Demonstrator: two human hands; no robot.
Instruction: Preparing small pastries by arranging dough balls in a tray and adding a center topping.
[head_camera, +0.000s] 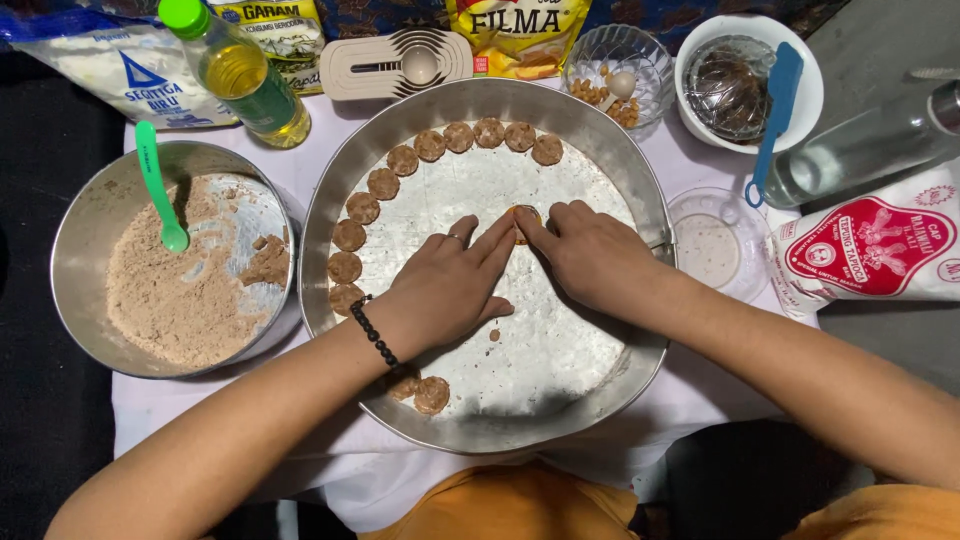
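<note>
Both hands are down in the big round metal tray (620, 190), working one small brown dough piece (522, 226) that sits near the tray's middle. The left hand (450, 290) lies flat and mostly spread on the tray floor, with its fingertips touching the piece from the left. The right hand (590, 255) comes in from the other side, fingers curled loosely, pinching the same piece, so the two hands meet right over it. A curved row of flat dough rounds (400, 170) runs along the tray's upper-left inside edge, and a couple more rounds (430, 393) sit at the tray's near edge, partly under the left forearm. Just left of the tray there's a steel bowl (80, 250) of brown crumbly mix with a green spoon (158, 190) stuck in it. Above the tray's upper left stands an oil bottle (240, 75), and off the tray's upper right is a white bowl (810, 100) with a blue spatula (775, 110).
</note>
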